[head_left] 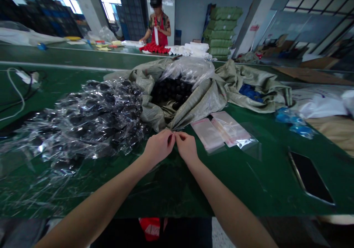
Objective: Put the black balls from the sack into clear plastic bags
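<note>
My left hand and my right hand meet at the fingertips above the green table. Both are closed in a pinch; whatever is between the fingers is too small to make out. Just beyond them lies an open woven sack with many dark round pieces inside. Left of my hands is a heap of clear plastic packets with dark pieces in them. Two stacks of flat clear plastic bags, a left stack and a right stack, lie close to my right hand.
A phone lies at the right. Behind it are small blue packets and another sack holding blue pieces. A white cable runs along the left. Across the table a co-worker stands behind red and white bundles.
</note>
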`<state>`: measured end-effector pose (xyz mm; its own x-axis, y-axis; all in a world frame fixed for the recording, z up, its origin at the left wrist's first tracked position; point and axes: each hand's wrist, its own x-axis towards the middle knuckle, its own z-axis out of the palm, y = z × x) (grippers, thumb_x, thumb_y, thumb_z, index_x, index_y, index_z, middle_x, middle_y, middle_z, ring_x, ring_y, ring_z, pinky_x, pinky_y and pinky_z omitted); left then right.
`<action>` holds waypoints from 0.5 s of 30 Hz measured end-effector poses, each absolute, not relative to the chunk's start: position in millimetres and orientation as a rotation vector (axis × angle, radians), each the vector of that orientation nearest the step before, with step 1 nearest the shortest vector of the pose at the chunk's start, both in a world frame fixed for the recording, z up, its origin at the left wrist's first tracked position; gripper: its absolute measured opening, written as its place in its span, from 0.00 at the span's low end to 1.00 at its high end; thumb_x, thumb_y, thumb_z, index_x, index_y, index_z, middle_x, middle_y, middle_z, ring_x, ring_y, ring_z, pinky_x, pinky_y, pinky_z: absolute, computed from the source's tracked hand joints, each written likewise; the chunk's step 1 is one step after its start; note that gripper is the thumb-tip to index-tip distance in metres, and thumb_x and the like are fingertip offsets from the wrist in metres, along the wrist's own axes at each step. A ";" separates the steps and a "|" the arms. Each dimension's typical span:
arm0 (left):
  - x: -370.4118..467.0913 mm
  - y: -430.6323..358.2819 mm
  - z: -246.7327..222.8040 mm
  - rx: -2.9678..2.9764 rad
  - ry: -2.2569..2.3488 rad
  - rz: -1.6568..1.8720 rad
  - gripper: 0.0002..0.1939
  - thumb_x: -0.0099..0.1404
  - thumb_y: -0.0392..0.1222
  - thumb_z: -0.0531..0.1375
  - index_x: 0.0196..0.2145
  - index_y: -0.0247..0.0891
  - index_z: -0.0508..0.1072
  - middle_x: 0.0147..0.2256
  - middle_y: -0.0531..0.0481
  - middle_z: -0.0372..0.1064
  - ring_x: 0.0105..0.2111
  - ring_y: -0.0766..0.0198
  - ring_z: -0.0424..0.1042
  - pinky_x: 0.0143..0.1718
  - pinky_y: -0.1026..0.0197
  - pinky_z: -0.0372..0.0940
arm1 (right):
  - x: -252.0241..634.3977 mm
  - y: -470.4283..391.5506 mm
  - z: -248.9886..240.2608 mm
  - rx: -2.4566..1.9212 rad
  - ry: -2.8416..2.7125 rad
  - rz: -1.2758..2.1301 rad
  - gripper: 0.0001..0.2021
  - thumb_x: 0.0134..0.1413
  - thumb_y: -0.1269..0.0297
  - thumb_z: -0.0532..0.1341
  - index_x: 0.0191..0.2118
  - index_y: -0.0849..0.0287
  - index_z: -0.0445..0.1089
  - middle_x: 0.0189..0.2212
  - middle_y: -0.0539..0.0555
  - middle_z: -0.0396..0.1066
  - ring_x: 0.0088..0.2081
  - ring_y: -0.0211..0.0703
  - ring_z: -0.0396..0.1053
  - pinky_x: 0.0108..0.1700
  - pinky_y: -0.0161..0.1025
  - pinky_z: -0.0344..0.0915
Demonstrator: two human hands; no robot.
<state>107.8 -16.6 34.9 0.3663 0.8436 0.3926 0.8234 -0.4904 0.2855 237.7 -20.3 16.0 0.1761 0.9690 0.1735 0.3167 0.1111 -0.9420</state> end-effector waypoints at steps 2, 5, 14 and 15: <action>108.4 -15.1 35.4 2.520 1.541 0.787 0.13 0.70 0.43 0.49 0.31 0.37 0.69 0.32 0.47 0.71 0.27 0.64 0.68 0.29 0.61 0.57 | 241.4 -18.9 19.3 -1.420 -1.406 0.730 0.08 0.53 0.69 0.59 0.32 0.59 0.78 0.35 0.56 0.78 0.39 0.44 0.74 0.46 0.40 0.68; 105.9 -12.7 41.5 2.513 1.461 0.796 0.13 0.69 0.43 0.50 0.30 0.37 0.69 0.30 0.47 0.70 0.28 0.64 0.67 0.30 0.62 0.58 | 247.1 -14.4 26.8 -1.471 -1.481 0.671 0.08 0.51 0.70 0.60 0.33 0.59 0.78 0.35 0.56 0.78 0.39 0.45 0.74 0.46 0.41 0.69; 69.7 10.9 57.6 2.361 1.220 0.980 0.13 0.65 0.50 0.57 0.33 0.37 0.72 0.30 0.50 0.71 0.27 0.66 0.67 0.30 0.64 0.60 | 261.8 -1.7 78.5 -1.662 -1.708 0.738 0.12 0.46 0.73 0.60 0.36 0.61 0.79 0.35 0.55 0.79 0.37 0.43 0.75 0.43 0.37 0.68; 67.7 13.6 55.9 2.345 1.178 0.987 0.13 0.64 0.50 0.59 0.36 0.37 0.73 0.33 0.49 0.72 0.29 0.66 0.68 0.31 0.64 0.61 | 262.7 -0.9 84.1 -1.668 -1.750 0.748 0.12 0.46 0.74 0.60 0.37 0.62 0.79 0.35 0.55 0.79 0.37 0.43 0.75 0.42 0.36 0.68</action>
<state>67.7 13.6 55.9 0.4159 0.7996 0.4331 0.5665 -0.6004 0.5645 262.7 -0.9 84.1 -0.0292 0.9987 0.0420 0.6597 0.0508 -0.7498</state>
